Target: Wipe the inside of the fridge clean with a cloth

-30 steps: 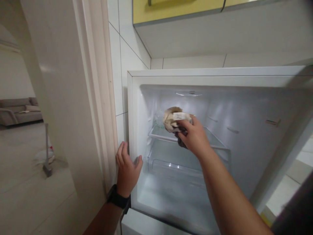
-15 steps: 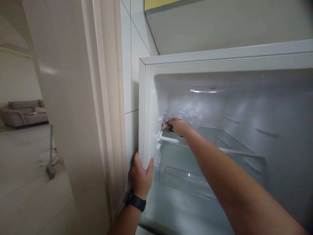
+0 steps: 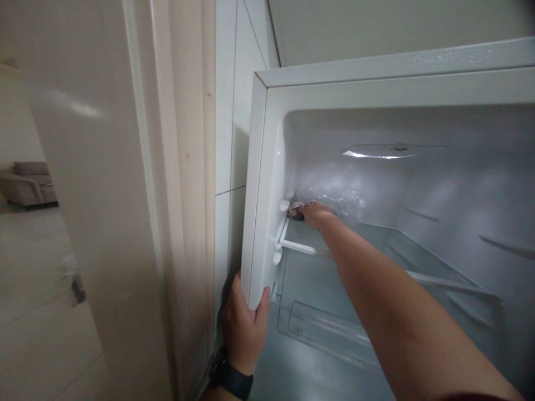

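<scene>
Cloth [image 3: 295, 212], partly hidden, seems gripped by the right hand [image 3: 316, 215] at the left end of the upper shelf [image 3: 301, 247]; the left hand [image 3: 246, 328] clasps the fridge [image 3: 259, 189] by its front edge.

- No text, label, brand, number or sign is legible anywhere in the scene.
</scene>
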{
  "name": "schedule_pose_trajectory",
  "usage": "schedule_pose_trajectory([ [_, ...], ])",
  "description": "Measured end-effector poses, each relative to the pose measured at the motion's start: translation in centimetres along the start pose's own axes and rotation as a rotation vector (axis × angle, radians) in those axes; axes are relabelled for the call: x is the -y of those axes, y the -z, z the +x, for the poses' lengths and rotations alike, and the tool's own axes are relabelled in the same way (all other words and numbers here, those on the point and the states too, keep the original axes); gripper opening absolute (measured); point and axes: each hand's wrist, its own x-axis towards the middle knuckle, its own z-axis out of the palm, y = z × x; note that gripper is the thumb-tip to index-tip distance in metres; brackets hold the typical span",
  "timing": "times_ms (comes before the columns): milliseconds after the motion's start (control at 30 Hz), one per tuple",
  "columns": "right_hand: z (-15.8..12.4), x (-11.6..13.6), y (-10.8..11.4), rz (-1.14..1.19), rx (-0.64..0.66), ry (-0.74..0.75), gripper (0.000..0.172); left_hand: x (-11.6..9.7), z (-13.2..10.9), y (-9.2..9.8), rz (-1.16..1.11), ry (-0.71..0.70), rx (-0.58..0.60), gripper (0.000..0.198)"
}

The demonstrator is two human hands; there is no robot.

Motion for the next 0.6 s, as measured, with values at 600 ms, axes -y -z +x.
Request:
schedule_pose_trajectory([
  [600,-17.0,-10.0,0.8,0.089,-0.06,-0.117,0.049,-0.1,0.3,0.7,0.011,0.115,0.095,0.072],
])
